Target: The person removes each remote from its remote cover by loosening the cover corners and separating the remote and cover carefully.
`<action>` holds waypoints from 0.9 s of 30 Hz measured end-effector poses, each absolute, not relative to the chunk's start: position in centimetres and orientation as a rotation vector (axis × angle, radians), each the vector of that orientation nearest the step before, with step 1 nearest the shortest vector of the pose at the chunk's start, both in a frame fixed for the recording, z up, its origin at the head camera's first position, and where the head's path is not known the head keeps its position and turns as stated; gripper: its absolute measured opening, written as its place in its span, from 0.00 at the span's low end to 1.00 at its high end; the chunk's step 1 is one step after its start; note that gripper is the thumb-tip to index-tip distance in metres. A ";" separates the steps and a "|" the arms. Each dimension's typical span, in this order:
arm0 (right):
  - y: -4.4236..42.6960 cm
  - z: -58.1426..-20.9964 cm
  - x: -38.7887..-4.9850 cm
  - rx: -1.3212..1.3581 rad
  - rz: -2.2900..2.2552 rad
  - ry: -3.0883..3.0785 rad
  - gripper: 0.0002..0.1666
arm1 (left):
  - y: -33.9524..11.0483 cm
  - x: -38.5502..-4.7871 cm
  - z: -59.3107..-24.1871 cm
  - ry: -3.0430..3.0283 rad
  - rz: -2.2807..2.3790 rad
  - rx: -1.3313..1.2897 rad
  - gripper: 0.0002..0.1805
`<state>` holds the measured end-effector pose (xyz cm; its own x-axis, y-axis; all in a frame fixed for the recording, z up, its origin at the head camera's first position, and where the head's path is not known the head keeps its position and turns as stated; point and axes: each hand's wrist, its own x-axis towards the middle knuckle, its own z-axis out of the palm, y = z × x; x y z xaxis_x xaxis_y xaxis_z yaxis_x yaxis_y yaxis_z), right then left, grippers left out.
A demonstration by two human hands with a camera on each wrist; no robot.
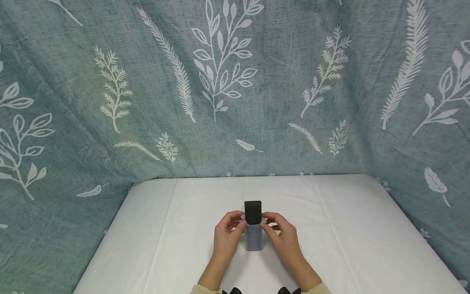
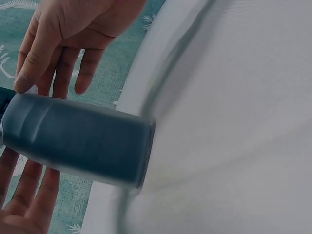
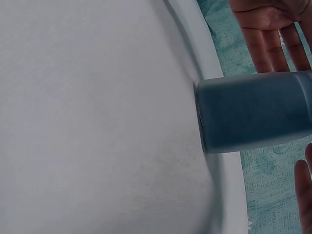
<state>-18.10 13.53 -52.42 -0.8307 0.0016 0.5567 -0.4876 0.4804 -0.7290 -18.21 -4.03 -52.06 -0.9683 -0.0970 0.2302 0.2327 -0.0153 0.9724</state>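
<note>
A: Quick, where's the main thing sitting?
B: Grey container: it's standing upright between the two hands, black top rising above the fingertips. Body is hanging below the grip, showing between the thumbs.

A: Left hand?
B: Thumb and index are pinching the pale rim on its own side, where black top and body are meeting. Other fingers are curling behind.

A: Right hand?
B: Mirroring it. Thumb and finger are pinching the opposite edge of that rim; the left-wrist view is showing the thumb tip right at it.

A: Why hold it there?
B: My guess: matching pinches are balancing it and stopping it tipping. Staying at the sides is also leaving the black top uncovered.

A: Base touching anything?
B: White table is lying under both hands. Base is either resting on it or hanging just above; can't tell which.

A: Rest?
B: Pale sleeves are covering the arms behind the wrists, dark wrist pieces are poking in between them, and leafy cloth is hanging well beyond the hands.
</note>
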 end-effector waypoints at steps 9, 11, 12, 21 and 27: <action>13.2 -51.9 -18.5 0.328 1.341 -2.215 0.21 | -4.1 -18.8 -51.5 -2.076 -1.961 -0.105 0.12; 13.2 -52.0 -18.6 0.320 1.315 -2.219 0.21 | -4.1 -18.8 -51.4 -2.078 -1.964 -0.096 0.11; 13.2 -52.1 -18.6 0.320 1.293 -2.224 0.21 | -4.1 -18.8 -51.4 -2.073 -1.968 -0.091 0.10; 13.2 -52.6 -19.0 0.360 1.216 -2.187 0.16 | -4.1 -18.7 -51.3 -2.055 -1.963 -0.057 0.08; 13.1 -52.8 -18.9 0.338 1.245 -2.199 0.15 | -4.0 -18.9 -51.6 -2.066 -1.903 -0.048 0.08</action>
